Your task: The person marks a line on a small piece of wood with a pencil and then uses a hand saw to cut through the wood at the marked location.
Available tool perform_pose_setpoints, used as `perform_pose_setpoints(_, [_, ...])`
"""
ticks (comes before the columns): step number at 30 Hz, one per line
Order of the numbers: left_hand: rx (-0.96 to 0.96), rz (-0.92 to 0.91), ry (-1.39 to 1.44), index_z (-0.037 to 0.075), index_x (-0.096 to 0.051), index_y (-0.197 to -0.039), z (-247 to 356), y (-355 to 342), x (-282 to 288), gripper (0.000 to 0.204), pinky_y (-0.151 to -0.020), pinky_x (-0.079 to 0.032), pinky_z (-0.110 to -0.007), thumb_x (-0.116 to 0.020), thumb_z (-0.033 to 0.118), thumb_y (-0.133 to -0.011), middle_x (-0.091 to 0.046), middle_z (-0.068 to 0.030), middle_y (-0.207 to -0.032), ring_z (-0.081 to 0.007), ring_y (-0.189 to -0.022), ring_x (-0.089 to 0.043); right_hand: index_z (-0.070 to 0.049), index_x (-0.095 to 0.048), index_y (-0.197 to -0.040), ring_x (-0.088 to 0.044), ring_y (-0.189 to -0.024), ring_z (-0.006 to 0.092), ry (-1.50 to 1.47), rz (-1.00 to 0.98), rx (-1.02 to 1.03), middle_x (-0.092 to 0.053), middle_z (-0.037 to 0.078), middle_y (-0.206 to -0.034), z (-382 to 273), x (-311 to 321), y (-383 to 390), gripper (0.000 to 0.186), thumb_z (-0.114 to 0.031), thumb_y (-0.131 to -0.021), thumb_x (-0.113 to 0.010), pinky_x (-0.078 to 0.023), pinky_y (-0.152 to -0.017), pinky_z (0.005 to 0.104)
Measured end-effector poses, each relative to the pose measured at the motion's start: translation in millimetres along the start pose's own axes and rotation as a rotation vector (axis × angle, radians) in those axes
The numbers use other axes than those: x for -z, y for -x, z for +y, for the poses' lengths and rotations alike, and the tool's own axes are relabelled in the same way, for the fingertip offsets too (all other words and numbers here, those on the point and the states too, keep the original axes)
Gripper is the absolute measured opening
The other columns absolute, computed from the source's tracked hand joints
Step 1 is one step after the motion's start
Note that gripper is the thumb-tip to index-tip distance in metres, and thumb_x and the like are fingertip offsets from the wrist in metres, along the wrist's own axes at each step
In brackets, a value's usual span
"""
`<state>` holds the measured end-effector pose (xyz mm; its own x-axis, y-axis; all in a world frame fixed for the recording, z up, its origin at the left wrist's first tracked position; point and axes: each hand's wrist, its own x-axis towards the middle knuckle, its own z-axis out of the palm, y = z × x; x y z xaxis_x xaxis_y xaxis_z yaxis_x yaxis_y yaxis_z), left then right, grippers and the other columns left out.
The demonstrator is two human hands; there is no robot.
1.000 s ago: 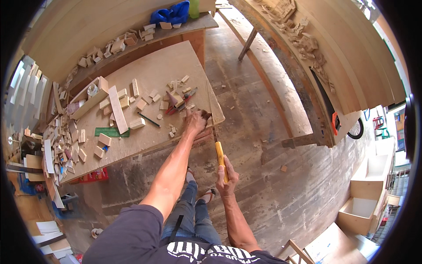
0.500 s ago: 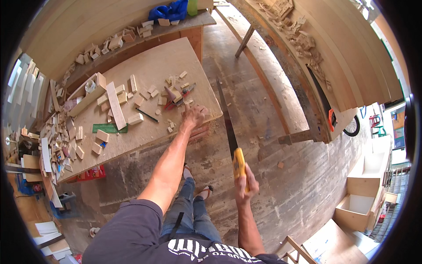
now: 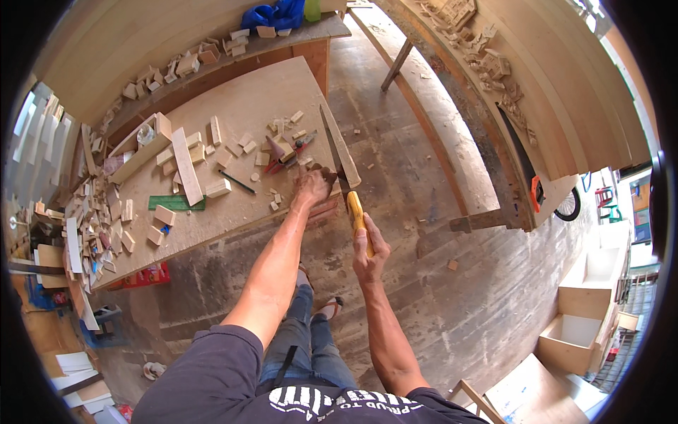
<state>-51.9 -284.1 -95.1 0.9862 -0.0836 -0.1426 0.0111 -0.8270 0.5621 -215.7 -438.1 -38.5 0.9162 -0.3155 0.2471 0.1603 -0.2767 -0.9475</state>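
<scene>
In my right hand (image 3: pixel 371 251) is the yellow handle of a handsaw (image 3: pixel 357 212), with the fingers wrapped round it. Its long blade points away from me, along the right edge of the wooden worktable (image 3: pixel 247 92). My left hand (image 3: pixel 312 187) rests at the table's near right corner beside the blade, fingers bent down. What lies under those fingers is hidden. Just beyond the left hand is a red-handled tool (image 3: pixel 279 164) among small wood offcuts. A dark pencil (image 3: pixel 236 183) and a green ruler (image 3: pixel 173 203) lie farther left, near several wood blocks (image 3: pixel 165 216).
An open wooden box (image 3: pixel 145 152) and heaped offcuts (image 3: pixel 92 226) occupy the table's left part. A long bench (image 3: pixel 459 155) stands to the right, with an orange-handled saw (image 3: pixel 535 194) at its side. Wooden drawers (image 3: pixel 568 332) are at the lower right.
My right hand has brought the saw left and away from me, from over the floor to the table's right edge. My left hand stays near the corner, its fingers lower.
</scene>
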Motion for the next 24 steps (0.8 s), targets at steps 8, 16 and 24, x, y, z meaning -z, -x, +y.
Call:
perform_pose_setpoints(8, [0.014,0.056,-0.016,0.016,-0.074,-0.107,12.7,10.5,7.6,0.041,-0.1,-0.04,-0.053,-0.051,0.048,-0.096,-0.069,-0.0098,-0.111,-0.0392,-0.113,-0.054,0.004,-0.063,-0.127,-0.062,-0.067,0.0088,0.027,-0.046,-0.022,-0.069,0.009,-0.079,0.4,2.9,1.9,0.036,-0.01,-0.094,-0.06,-0.05,-0.062,0.0248])
perform_pose_setpoints(16, [0.028,-0.023,0.001,0.017,-0.075,-0.106,10.4,6.3,5.2,0.038,-0.099,-0.042,-0.05,-0.052,0.046,-0.096,-0.069,-0.0099,-0.11,-0.0377,-0.113,-0.054,0.003,-0.063,-0.128,-0.058,-0.064,0.009,0.003,-0.077,-0.027,-0.064,0.004,-0.074,3.5,10.7,11.2,0.036,-0.013,-0.096,-0.059,-0.047,-0.062,0.0241])
perform_pose_setpoints(24, [0.087,0.003,0.003,0.019,-0.074,-0.11,14.7,8.3,4.8,0.029,-0.103,-0.04,-0.047,-0.057,0.025,-0.087,-0.064,-0.002,-0.124,-0.0319,-0.121,-0.047,0.005,-0.062,-0.127,-0.063,-0.065,0.0114,0.103,-0.138,-0.097,-0.068,0.01,-0.077,-0.2,77.8,67.0,0.036,-0.006,-0.092,-0.06,-0.049,-0.062,0.0242])
